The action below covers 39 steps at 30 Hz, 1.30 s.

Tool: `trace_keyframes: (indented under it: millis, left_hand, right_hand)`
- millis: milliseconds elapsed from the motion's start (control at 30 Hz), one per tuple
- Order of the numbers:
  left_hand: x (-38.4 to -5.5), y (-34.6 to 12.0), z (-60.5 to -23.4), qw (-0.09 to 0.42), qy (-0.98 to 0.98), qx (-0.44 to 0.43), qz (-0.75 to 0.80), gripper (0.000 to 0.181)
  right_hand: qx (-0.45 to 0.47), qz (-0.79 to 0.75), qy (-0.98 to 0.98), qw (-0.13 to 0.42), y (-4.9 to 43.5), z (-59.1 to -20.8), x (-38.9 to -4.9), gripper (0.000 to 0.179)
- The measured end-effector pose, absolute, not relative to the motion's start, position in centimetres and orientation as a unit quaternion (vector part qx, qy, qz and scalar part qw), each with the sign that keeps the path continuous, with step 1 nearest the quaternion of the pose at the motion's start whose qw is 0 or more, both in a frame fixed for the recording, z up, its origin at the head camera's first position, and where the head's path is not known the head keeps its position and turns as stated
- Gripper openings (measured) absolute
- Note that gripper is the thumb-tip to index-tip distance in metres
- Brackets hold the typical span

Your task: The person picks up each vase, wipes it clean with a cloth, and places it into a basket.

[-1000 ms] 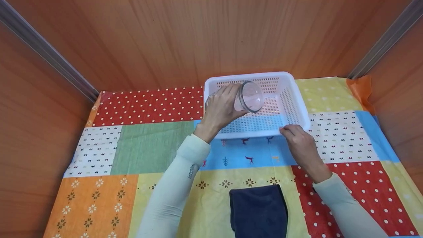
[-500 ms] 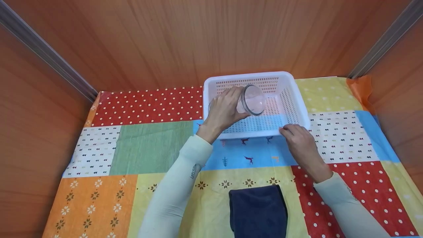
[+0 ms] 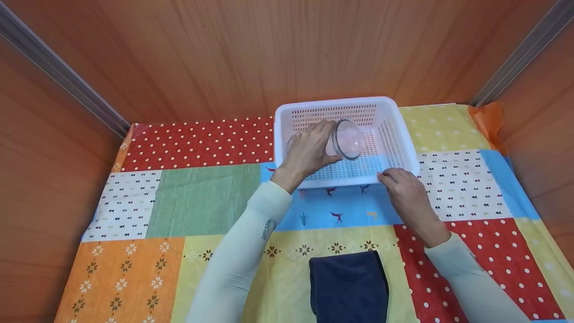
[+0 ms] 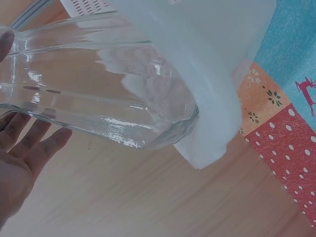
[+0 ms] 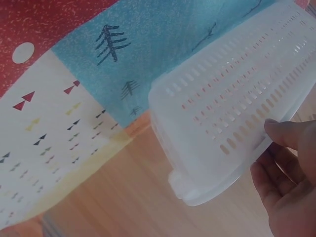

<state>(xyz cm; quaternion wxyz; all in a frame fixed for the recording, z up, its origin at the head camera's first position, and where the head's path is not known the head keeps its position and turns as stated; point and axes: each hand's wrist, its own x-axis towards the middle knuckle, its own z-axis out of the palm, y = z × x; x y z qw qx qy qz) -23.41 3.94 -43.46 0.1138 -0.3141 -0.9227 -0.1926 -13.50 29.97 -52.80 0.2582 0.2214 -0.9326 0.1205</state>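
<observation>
My left hand [image 3: 308, 151] grips a clear glass vase [image 3: 350, 140] around its body, over the left part of a white plastic basket [image 3: 343, 181]. The vase lies tilted on its side, its flared mouth facing right. In the left wrist view the ribbed glass vase [image 4: 113, 84] shows its thick base close to the basket's rim [image 4: 217, 94]. At the basket's near right corner, my right hand [image 3: 407, 194] pinches the rim. The right wrist view has the thumb and fingers of that hand [image 5: 291, 173] on either side of the basket edge.
A folded dark navy cloth [image 3: 350, 287] lies near the front, below the basket. Patchwork cloth [image 3: 206, 202] covers the table. Wooden panels [image 3: 287, 54] rise behind the basket and on both sides.
My left hand has moved slightly right and toward me, carrying the glass vase lower over the basket. My right hand stays at the basket's rim.
</observation>
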Motion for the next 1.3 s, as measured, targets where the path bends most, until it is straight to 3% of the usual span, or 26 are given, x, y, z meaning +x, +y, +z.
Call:
trace_keyframes:
  millis: [633,1300]
  left_hand:
    - [-24.1,5.9,-44.8,0.031,-0.931,-0.32,-0.173,0.078]
    - [-25.2,9.1,-44.8,-0.003,-0.946,-0.312,-0.085,0.075]
  right_hand:
    - [0.239,0.124,-0.922,0.277,30.0,-52.9,-13.7,0.033]
    - [0.229,0.131,-0.925,0.274,30.0,-53.0,-13.6,0.035]
